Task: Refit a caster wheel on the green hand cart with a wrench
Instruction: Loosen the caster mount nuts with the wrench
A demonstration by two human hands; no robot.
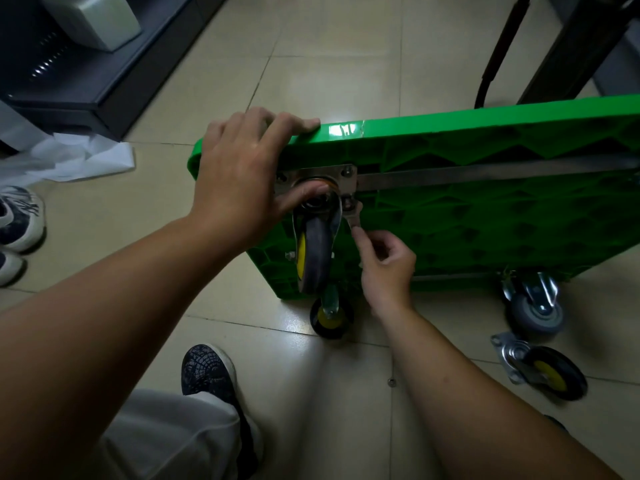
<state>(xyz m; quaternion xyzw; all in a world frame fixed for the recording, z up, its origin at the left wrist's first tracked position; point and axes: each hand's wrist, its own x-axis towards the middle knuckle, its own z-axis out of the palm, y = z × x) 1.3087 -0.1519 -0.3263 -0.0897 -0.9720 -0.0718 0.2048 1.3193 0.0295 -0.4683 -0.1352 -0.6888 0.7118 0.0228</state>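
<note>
The caster wheel (311,258) already sits on the green hand cart (485,209) below the left hand (242,174), which grips the cart's edge, while the right hand (386,268) pinches the wrench (352,218) on a bolt just above it, so the tightening seems unfinished.

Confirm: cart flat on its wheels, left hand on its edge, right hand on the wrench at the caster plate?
No. Head view: the cart stands on its side, underside toward the camera. Left hand on its edge, right hand on the wrench at the caster plate.
</note>
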